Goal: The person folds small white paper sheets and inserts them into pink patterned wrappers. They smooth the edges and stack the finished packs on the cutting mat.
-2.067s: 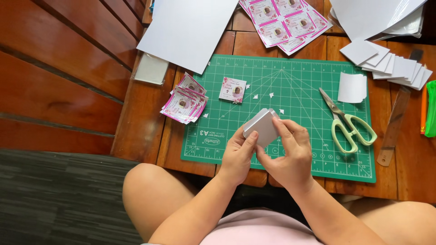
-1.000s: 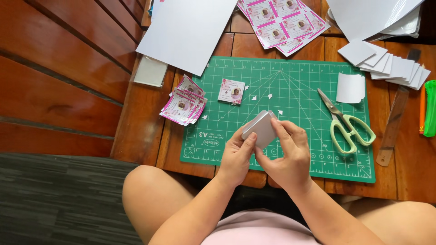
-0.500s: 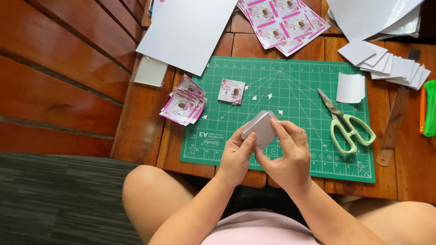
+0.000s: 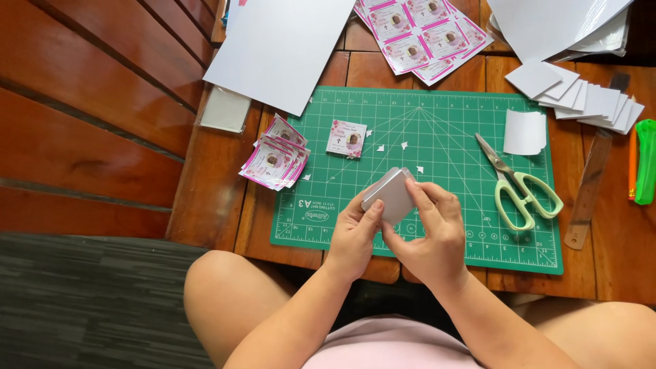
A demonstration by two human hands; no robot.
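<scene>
Both my hands hold a small white card above the green cutting mat. My left hand grips its lower left edge with thumb and fingers. My right hand pinches its right side, fingers curled over the top. The card's plain back faces up and looks slightly bent. A single pink printed card lies on the mat beyond my hands. A fanned pile of pink printed cards rests at the mat's left edge.
Pale green scissors lie on the mat's right side beside a curled white piece. Stacked white squares, a ruler and a green knife sit at right. Large white sheets and an uncut pink card sheet lie behind.
My hands stay in place with the card; its tilt shifts only slightly between my fingers. The view has shifted a little.
</scene>
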